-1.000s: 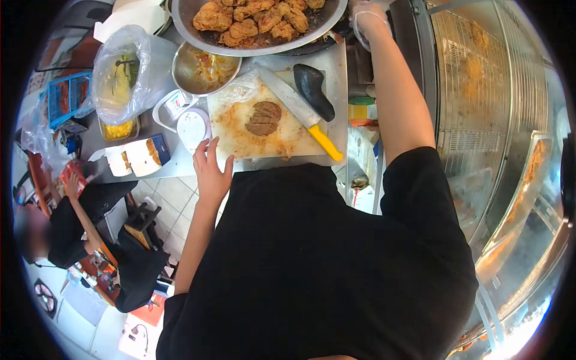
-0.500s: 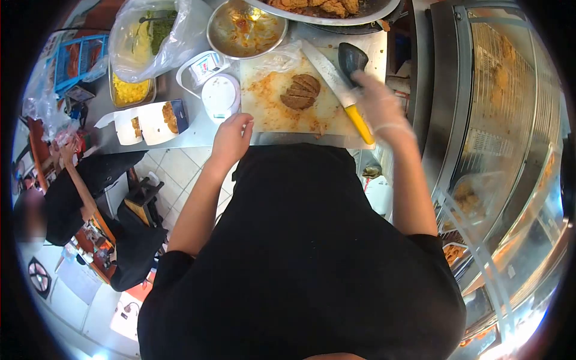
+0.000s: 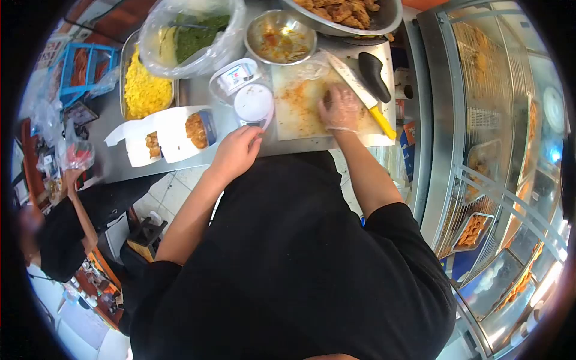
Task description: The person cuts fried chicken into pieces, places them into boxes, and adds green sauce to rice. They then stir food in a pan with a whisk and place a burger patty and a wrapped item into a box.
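Observation:
My right hand (image 3: pixel 340 109), in a clear glove, is closed over the sliced brown patty on the cutting board (image 3: pixel 297 129); the patty is nearly all hidden beneath it. To its right lie a knife (image 3: pixel 354 84) with a yellow handle and a black curved utensil (image 3: pixel 374 76). Bare and with fingers curled, my left hand (image 3: pixel 239 150) rests by the front edge of the white scale (image 3: pixel 253 102); whether anything is in it is hidden. An open box (image 3: pixel 169 135) with fried pieces sits left of the scale.
Behind the board are a stained metal bowl (image 3: pixel 281 37) and a large bowl of fried chicken (image 3: pixel 393 21). A tray of yellow food (image 3: pixel 144 90) and a bagged container of greens (image 3: pixel 198 39) stand at left. Another person's hand (image 3: pixel 73 177) is far left; a glass-fronted cabinet (image 3: pixel 438 120) is right.
My right hand has moved left from beside the black utensil onto the patty. My left hand stays near the scale. The view has shifted, showing more of the yellow food.

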The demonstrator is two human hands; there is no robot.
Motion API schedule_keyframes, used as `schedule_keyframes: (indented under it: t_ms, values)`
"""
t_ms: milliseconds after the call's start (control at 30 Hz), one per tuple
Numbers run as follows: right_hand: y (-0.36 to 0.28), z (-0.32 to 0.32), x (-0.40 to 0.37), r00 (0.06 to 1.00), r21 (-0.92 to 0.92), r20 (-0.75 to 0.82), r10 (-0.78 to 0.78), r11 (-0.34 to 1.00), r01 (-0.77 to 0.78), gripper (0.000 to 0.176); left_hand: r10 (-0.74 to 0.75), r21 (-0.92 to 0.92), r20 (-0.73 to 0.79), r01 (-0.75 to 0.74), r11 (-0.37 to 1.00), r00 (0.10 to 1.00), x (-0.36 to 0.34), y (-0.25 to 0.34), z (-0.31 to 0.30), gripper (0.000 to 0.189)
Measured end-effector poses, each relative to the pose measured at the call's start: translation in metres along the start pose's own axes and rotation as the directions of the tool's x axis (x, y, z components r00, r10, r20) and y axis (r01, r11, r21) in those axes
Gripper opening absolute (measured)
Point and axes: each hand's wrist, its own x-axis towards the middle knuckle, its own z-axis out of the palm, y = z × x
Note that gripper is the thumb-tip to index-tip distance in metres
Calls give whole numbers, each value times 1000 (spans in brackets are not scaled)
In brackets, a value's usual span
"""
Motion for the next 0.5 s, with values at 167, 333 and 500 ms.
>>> schedule_keyframes:
  t_ms: [167,333,500]
  values:
    - [-5,-13,6,999,-145,21,-29,989,32,41,-157,9,168,157,988,973,-41,-48,-26,24]
    - [-25,-66,-24,940,131,-293,175,981,-142,29,-130,-341,710,499,797,692,-101,-124,-31,48]
    - [-13,-86,-181,811,75,-140,569,822,-564,24,-128,-481,706,604,635,697,-98,-188,-11,41]
